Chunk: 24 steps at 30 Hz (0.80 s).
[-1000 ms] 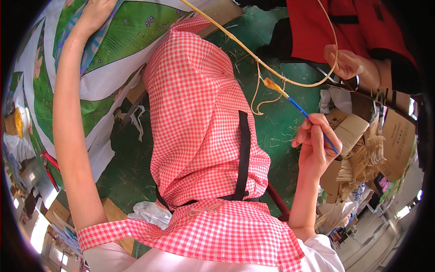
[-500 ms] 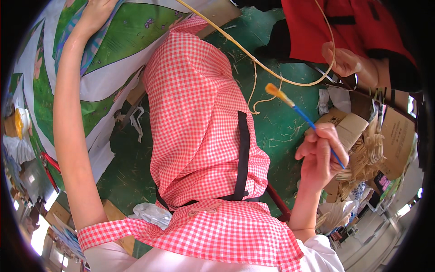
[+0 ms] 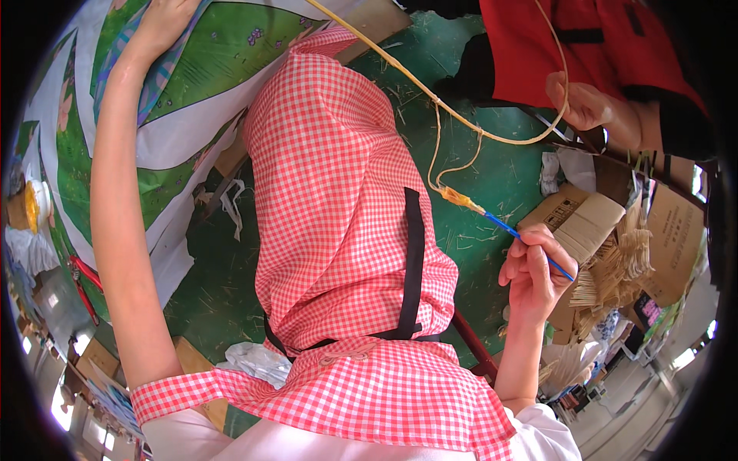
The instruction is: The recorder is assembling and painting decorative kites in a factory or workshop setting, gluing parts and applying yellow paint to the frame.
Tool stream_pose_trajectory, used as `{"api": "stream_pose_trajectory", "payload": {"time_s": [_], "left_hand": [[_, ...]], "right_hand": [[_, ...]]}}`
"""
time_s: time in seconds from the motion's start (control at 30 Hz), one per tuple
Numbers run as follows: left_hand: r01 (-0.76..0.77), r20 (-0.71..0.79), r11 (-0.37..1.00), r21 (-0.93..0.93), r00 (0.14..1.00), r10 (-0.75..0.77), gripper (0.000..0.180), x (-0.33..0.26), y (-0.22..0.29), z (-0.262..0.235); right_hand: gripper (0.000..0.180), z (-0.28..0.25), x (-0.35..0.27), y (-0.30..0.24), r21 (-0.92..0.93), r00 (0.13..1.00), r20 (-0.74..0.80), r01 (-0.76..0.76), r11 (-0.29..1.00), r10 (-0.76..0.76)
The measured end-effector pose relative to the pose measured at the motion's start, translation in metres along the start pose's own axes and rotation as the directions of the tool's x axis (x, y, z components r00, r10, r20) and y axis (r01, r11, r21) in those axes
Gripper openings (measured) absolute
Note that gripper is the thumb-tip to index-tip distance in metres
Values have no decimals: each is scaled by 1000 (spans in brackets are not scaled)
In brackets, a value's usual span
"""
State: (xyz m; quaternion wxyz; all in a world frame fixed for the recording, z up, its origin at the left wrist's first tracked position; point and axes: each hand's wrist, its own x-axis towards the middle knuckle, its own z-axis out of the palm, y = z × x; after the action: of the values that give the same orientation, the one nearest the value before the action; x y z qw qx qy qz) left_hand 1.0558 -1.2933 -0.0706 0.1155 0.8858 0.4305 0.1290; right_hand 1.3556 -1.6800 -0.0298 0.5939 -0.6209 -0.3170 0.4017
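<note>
The right hand (image 3: 533, 270) is curled narrow around a blue-handled paintbrush (image 3: 503, 226), holding it like a pen with the yellow-loaded bristles aimed up and to the left, off any surface. Just beyond the tip hangs a thin cane loop (image 3: 461, 123), running over the green floor (image 3: 500, 169) toward another person's hand (image 3: 588, 104) further off. To the right of the brush hand sits a cardboard box (image 3: 588, 223) with a bundle of pale sticks (image 3: 615, 269). Between the two arms lies the red checked apron (image 3: 346, 200).

Far off, at full stretch, the left hand (image 3: 165, 19) rests flat and open on a big green-and-white painted sheet (image 3: 207, 69), fingers spread, holding nothing.

To paint well, it seems best to keep that far palm pressing the sheet taut, carry the loaded brush across with the tip raised so no paint drips on the apron, and steer clear of the cane.
</note>
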Motion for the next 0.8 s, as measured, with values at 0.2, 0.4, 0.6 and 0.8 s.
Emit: {"api": "stream_pose_trajectory", "payload": {"time_s": [0.2,0.4,0.6,0.8], "left_hand": [[-5,-7,1000,10,1000,5,46,0,2,-1],[-26,-7,1000,11,1000,26,45,1,-3,2],[-31,-20,999,-18,999,31,45,0,-3,1],[-19,-10,1000,0,1000,19,45,-1,-4,2]], "right_hand": [[16,-10,-4,1,136,998,-56,-7,991,15],[15,8,8,17,129,995,95,-5,992,-7],[12,-7,2,12,63,991,133,-19,998,10],[15,-13,-3,7,134,998,69,-10,991,0]]}}
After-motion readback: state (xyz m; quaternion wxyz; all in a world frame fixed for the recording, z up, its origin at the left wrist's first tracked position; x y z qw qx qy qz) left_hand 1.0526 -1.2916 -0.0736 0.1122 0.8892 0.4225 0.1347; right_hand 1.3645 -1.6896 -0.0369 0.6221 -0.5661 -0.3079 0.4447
